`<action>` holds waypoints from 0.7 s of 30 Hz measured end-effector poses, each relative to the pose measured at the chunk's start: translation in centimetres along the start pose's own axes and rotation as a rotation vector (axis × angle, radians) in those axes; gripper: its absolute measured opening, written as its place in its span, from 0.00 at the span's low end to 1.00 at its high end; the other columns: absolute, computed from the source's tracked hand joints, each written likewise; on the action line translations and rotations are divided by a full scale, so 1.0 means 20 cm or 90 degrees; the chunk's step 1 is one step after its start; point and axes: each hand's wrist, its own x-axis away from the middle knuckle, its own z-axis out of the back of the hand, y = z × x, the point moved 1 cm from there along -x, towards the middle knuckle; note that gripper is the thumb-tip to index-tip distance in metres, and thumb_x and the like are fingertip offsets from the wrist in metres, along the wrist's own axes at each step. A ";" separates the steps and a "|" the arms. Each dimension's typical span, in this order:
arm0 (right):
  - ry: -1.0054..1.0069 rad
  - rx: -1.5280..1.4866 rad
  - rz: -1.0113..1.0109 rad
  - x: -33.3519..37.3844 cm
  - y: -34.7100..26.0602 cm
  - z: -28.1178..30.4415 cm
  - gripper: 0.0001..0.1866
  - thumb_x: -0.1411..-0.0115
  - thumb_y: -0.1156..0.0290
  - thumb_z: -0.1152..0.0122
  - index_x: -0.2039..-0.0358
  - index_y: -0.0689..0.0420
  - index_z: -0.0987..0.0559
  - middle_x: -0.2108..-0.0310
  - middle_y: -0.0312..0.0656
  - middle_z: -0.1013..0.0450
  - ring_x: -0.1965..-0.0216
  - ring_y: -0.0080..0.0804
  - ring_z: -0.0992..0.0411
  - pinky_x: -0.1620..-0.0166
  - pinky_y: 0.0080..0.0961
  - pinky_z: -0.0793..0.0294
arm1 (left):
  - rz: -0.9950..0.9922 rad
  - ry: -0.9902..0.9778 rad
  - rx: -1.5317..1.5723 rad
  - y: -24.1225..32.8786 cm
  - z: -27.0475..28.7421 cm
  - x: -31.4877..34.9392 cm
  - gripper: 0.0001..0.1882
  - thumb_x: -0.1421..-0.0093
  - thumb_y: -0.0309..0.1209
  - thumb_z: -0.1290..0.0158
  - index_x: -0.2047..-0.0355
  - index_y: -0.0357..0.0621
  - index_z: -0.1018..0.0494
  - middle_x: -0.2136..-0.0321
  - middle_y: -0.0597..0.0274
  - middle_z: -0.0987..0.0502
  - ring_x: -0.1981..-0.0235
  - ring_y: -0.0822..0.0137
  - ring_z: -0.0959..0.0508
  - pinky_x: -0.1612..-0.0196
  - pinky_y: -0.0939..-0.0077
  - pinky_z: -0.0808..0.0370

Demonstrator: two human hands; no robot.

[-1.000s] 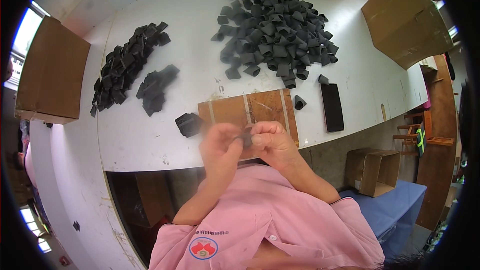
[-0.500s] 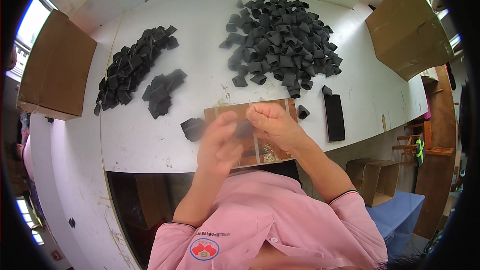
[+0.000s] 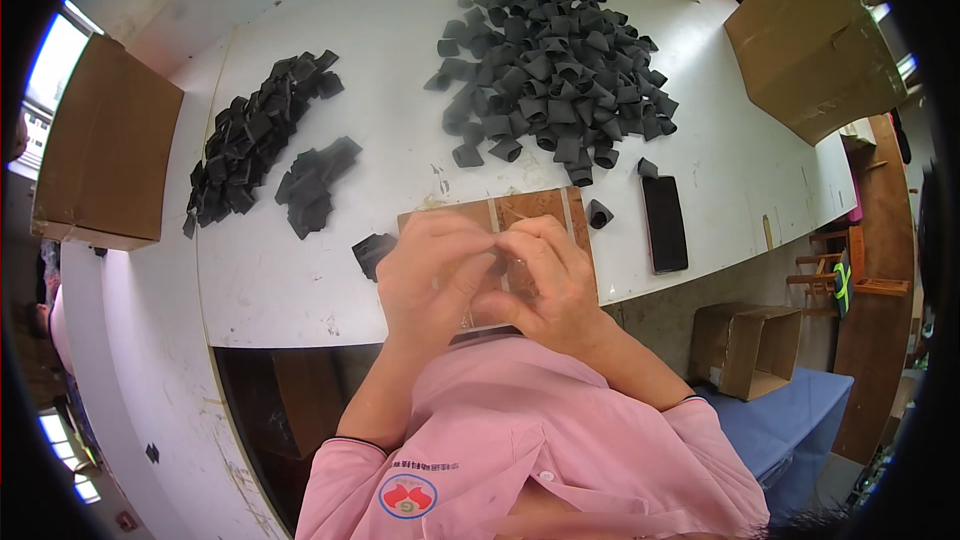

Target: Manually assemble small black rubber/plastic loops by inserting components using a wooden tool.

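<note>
My left hand (image 3: 425, 265) and my right hand (image 3: 556, 275) meet over a brown wooden board (image 3: 540, 204) at the table's near edge. Both are closed, fingertips pinched together around a small dark grey fabric piece (image 3: 494, 276). The fingers cover most of this piece, and motion blurs them. Just left of my left hand, flat black pieces (image 3: 373, 254) lie beside the board. A single dark grey tube-shaped piece (image 3: 599, 214) rests by the board's right edge, nearest my right hand.
Farther off is a big heap of dark grey tube-shaped pieces (image 3: 560, 70). Flat black pieces form a long pile (image 3: 250, 135) and a smaller pile (image 3: 315, 185) at left. A black phone (image 3: 664, 224) lies right. Cardboard boxes (image 3: 110, 140) (image 3: 815, 45) flank the white table (image 3: 290, 295).
My hands have come together; the left fingers, spread and blurred before, now pinch against the right ones. The dark piece between them is more hidden. The whole view has shifted slightly.
</note>
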 end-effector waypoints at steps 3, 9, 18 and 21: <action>0.024 0.024 0.047 0.01 0.00 -0.05 0.18 0.59 0.70 0.33 0.67 0.61 0.29 0.71 0.42 0.35 0.76 0.33 0.32 0.77 0.24 0.31 | 0.074 0.104 0.105 0.02 -0.02 0.04 0.04 0.51 0.20 0.49 0.72 0.35 0.29 0.71 0.58 0.29 0.68 0.68 0.30 0.64 0.77 0.33; 0.062 0.094 0.069 -0.04 -0.01 -0.05 0.11 0.60 0.78 0.38 0.73 0.62 0.27 0.78 0.40 0.35 0.78 0.33 0.34 0.79 0.24 0.34 | 0.250 0.259 0.510 -0.01 0.00 0.07 0.03 0.43 0.25 0.53 0.71 0.37 0.33 0.71 0.60 0.32 0.67 0.68 0.33 0.60 0.77 0.36; 0.039 0.134 0.154 -0.02 0.05 -0.03 0.09 0.62 0.80 0.41 0.76 0.62 0.28 0.79 0.38 0.36 0.80 0.32 0.38 0.80 0.25 0.37 | 0.242 0.165 0.376 -0.02 -0.01 0.13 0.05 0.45 0.26 0.51 0.69 0.36 0.32 0.69 0.58 0.31 0.66 0.69 0.33 0.59 0.76 0.36; 0.021 0.166 0.147 -0.01 0.03 -0.04 0.10 0.63 0.81 0.40 0.76 0.62 0.28 0.79 0.39 0.35 0.80 0.32 0.37 0.80 0.25 0.37 | 0.208 0.185 0.267 0.02 -0.03 0.08 0.07 0.45 0.24 0.50 0.66 0.35 0.31 0.68 0.58 0.29 0.65 0.71 0.31 0.61 0.79 0.35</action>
